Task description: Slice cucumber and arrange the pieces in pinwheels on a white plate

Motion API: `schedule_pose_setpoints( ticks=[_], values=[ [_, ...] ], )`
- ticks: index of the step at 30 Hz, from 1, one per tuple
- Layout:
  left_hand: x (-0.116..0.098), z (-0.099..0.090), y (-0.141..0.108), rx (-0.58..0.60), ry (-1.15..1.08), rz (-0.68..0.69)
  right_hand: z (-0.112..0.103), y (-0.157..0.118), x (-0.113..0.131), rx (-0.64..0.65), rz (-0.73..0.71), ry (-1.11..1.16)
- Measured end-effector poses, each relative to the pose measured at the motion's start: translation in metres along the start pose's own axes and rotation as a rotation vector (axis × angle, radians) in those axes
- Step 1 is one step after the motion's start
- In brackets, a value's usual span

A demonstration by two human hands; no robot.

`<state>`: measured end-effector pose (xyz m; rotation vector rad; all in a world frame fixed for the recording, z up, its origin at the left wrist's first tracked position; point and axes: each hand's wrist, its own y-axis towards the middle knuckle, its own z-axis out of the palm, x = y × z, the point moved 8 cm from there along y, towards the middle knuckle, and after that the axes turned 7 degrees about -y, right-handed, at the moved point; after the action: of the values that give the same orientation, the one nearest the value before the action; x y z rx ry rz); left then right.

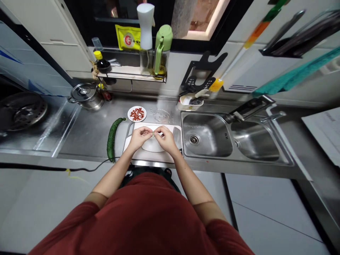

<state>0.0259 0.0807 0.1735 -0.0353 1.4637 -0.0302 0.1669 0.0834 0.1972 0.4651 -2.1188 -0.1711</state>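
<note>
Across the steel counter, your forearms reach in from the front edge and angle toward each other, with your left hand and right hand meeting over the cutting board. The board lies along the counter's front edge, just left of the sink. To its left, the cucumber curves from near that edge toward the back. A white plate sits mid-board, partly hidden beneath your hands. At the board's right end is a grey shape, probably a knife blade, though it's hard to make out. The yellow packet on the wall shelf shows a red round emblem; its lettering is too small to read. By the board's far left corner stands a dish of red pieces. Both your hands have thumb and forefinger pinched closed, fingers curled, on one tiny pale-green piece above the plate.
</note>
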Motion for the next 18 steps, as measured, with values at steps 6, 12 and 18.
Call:
schedule_pose_setpoints(
  ticks=[6, 12, 18],
  values=[
    [0.003, -0.008, -0.002, -0.108, -0.033, 0.016, -0.002, 0.000, -0.003, -0.037, 0.008, 0.017],
    [0.025, 0.002, -0.004, -0.012, -0.220, -0.273, -0.006, 0.000, 0.005, -0.055, -0.109, -0.070],
    [0.025, 0.007, 0.002, -0.002, -0.278, -0.302, -0.007, 0.000, 0.008, -0.065, -0.181, -0.130]
  ],
)
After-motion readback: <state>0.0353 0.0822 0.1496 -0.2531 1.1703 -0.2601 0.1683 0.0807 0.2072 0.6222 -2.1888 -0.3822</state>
